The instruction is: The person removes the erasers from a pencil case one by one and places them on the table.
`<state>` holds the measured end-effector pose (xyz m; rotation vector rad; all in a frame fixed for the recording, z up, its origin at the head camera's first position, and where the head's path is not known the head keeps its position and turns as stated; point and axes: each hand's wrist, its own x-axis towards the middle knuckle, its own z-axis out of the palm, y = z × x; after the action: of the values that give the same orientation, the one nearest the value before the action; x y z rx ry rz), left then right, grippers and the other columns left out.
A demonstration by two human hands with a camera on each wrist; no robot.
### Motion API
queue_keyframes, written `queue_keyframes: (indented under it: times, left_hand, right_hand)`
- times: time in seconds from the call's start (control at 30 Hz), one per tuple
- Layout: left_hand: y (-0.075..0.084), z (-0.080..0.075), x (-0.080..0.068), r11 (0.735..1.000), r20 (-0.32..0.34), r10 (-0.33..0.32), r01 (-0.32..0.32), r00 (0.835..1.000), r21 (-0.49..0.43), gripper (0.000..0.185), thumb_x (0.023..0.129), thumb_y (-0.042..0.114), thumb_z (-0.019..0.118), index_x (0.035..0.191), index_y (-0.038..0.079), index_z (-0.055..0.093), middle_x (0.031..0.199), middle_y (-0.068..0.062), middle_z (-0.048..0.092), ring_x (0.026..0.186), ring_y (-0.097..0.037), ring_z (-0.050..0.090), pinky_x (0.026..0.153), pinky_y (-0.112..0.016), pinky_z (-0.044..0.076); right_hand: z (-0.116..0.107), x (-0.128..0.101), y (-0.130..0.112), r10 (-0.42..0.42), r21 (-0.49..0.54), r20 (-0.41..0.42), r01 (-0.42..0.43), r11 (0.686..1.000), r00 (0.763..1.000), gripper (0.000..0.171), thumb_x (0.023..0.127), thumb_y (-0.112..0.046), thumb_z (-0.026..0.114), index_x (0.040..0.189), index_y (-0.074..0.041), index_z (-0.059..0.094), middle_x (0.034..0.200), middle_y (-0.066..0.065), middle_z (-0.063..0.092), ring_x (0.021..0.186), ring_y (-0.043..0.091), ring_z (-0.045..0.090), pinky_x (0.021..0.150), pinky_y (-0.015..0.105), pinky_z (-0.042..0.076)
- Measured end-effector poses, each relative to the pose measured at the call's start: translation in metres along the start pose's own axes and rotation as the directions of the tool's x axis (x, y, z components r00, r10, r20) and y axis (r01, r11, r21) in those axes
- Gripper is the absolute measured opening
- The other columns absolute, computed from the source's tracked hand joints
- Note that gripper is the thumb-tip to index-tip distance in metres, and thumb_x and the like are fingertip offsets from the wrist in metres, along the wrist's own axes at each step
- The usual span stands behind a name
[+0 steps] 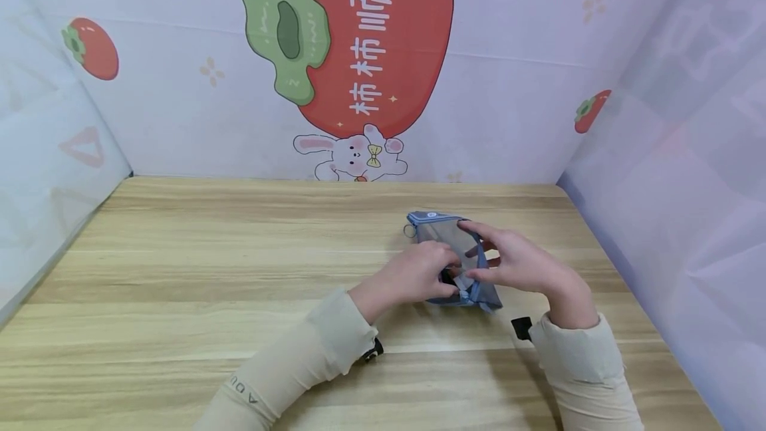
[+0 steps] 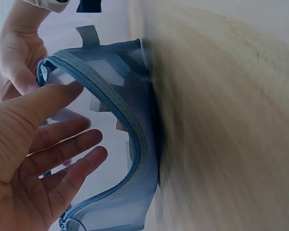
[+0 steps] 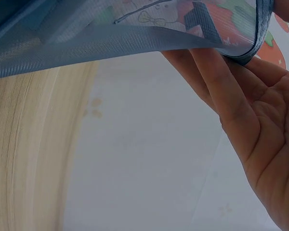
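Observation:
A blue-grey mesh zipper pouch [image 1: 439, 231] lies right of centre on the wooden table [image 1: 209, 271], held between both hands. My left hand [image 1: 419, 275] is at its open mouth. In the left wrist view its fingers [image 2: 62, 139] are nearly straight, and the top one touches the curved zipper rim of the pouch [image 2: 130, 192]. My right hand [image 1: 514, 261] grips the pouch's right side. In the right wrist view its fingers [image 3: 216, 91] lie along the underside of the pouch [image 3: 86, 43], pinching the edge. Small white and dark pieces show inside the mesh.
Printed sheets wall the table at the back [image 1: 359, 52], the left [image 1: 36, 151] and the right [image 1: 688, 151]. Bare wood [image 1: 179, 324] stretches left of the hands. Both forearms wear beige sleeves [image 1: 311, 358], each with a black strap at the wrist.

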<state>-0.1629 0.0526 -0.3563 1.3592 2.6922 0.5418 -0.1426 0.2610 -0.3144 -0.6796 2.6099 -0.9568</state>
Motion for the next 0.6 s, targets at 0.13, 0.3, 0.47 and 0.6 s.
queue_keyframes:
  times: [0.13, 0.3, 0.47, 0.6]
  left_hand:
    - [-0.003, 0.000, 0.005, 1.000, 0.004, 0.013, -0.013, 1.000, -0.026, 0.027, 0.086, 0.031, 0.076, 0.105, 0.012, 0.072, 0.099, 0.002, 0.072, 0.082, -0.007, 0.058, 0.076, -0.020, 0.048]
    - [-0.006, 0.001, 0.010, 0.998, 0.034, 0.018, -0.016, 0.999, -0.055, 0.027, 0.087, 0.029, 0.076, 0.108, 0.012, 0.072, 0.102, 0.002, 0.072, 0.087, -0.008, 0.062, 0.079, -0.019, 0.050]
    - [-0.010, 0.004, 0.014, 0.993, 0.072, 0.021, -0.013, 0.997, -0.118, 0.029, 0.086, 0.025, 0.076, 0.112, 0.012, 0.071, 0.107, 0.001, 0.073, 0.094, -0.009, 0.066, 0.082, -0.017, 0.051]
    - [-0.009, 0.006, 0.015, 0.988, 0.095, 0.017, -0.002, 0.995, -0.151, 0.031, 0.086, 0.023, 0.077, 0.114, 0.011, 0.071, 0.108, 0.001, 0.073, 0.094, -0.008, 0.066, 0.084, -0.015, 0.050]
  right_hand:
    - [-0.001, 0.000, -0.001, -0.002, -0.003, 0.003, 0.002, 1.000, 1.000, 0.079, 0.088, -0.013, 0.074, 0.153, 0.001, 0.031, 0.135, 0.026, 0.055, 0.116, 0.035, 0.061, 0.085, 0.035, 0.058]
    - [-0.002, 0.000, -0.001, -0.009, -0.001, 0.006, 0.009, 1.000, 1.000, 0.079, 0.088, -0.012, 0.075, 0.152, 0.001, 0.031, 0.135, 0.026, 0.054, 0.117, 0.035, 0.061, 0.086, 0.036, 0.058]
    - [-0.002, -0.001, -0.002, -0.015, 0.010, 0.009, 0.015, 1.000, 1.000, 0.079, 0.088, -0.011, 0.074, 0.152, 0.002, 0.031, 0.134, 0.026, 0.055, 0.117, 0.036, 0.061, 0.086, 0.037, 0.058]
    - [-0.002, -0.002, -0.002, -0.020, 0.012, 0.012, 0.020, 1.000, 1.000, 0.079, 0.088, -0.011, 0.074, 0.152, 0.003, 0.030, 0.133, 0.025, 0.056, 0.117, 0.037, 0.061, 0.087, 0.038, 0.058]
